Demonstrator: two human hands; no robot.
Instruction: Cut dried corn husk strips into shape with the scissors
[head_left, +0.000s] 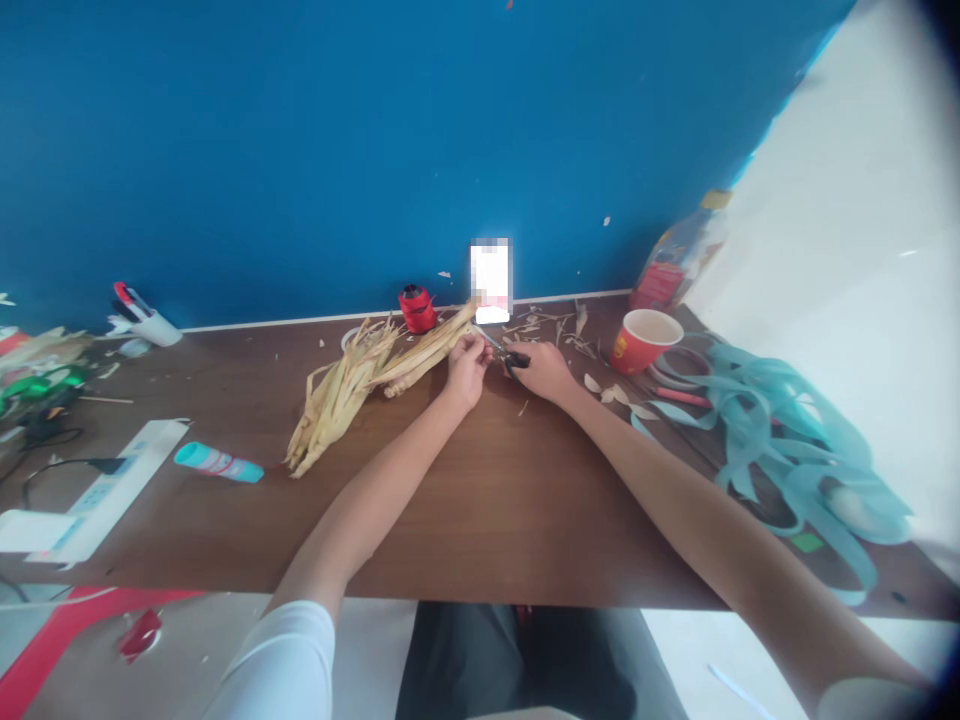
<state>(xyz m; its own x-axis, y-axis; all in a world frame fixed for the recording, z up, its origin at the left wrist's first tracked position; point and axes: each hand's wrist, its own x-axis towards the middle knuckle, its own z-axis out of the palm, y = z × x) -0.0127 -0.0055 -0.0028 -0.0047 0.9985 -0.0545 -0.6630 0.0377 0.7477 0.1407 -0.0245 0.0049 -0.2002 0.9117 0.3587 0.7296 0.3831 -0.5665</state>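
A bundle of dry yellow husk strips (pixel 352 385) lies on the brown table (pixel 480 500), running from the left front up toward the wall. My left hand (pixel 466 368) is closed around the bundle's upper end. My right hand (pixel 541 368) grips black-handled scissors (pixel 508 355), whose blades point left at the husk tips between the two hands. Small husk scraps lie around both hands.
A red spool (pixel 417 308) and a white card (pixel 491 280) stand at the blue wall. A red paper cup (pixel 643 340) and a plastic bottle (pixel 679 255) sit right, by teal paper strips (pixel 787 430). A teal tube (pixel 217 463), power strip (pixel 112 485) and pen holder (pixel 146 318) lie left.
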